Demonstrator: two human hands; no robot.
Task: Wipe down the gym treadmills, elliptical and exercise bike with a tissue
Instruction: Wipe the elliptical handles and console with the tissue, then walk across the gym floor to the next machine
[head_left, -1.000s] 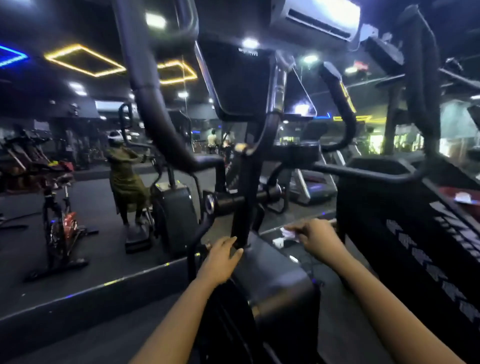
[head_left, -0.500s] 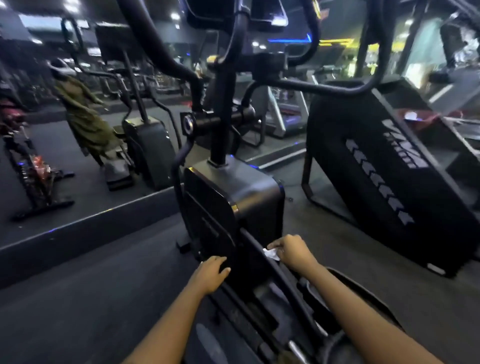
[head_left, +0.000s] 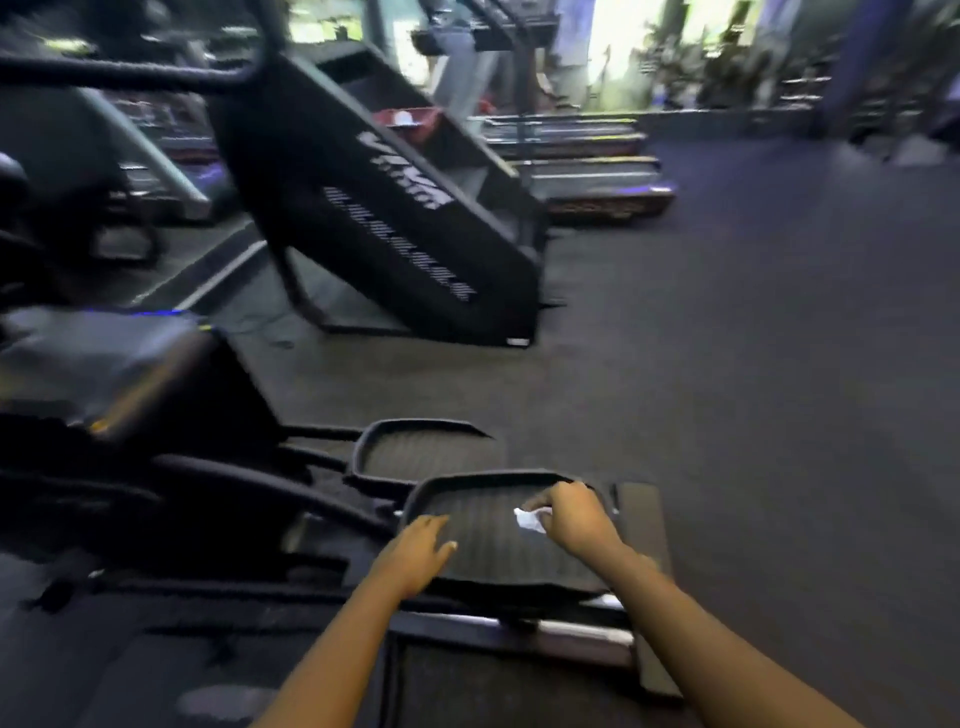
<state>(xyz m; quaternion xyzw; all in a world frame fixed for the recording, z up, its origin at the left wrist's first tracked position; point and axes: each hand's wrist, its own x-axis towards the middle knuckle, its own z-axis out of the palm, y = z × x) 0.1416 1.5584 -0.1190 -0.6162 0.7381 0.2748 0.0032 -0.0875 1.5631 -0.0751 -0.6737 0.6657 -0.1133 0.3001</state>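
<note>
- Two hands are working at the near pedal (head_left: 488, 558) of the elliptical (head_left: 135, 374).
- The right hand (head_left: 576, 519) is pinching the white tissue (head_left: 530, 519) and holding it on the ribbed surface.
- The left hand (head_left: 415, 551) is lying flat with relaxed fingers on the pedal's left edge, gripping nothing.
- The step in hand is probably the wiping of this pedal; the next move is calling for sweeps along the ribs, then the second pedal (head_left: 415, 457) just beyond the hands.

There are two hands, left hand (head_left: 415, 556) and right hand (head_left: 576, 519), one tissue (head_left: 530, 519), two pedals, near pedal (head_left: 488, 551) and far pedal (head_left: 415, 457), and one stair machine (head_left: 384, 208).
</note>
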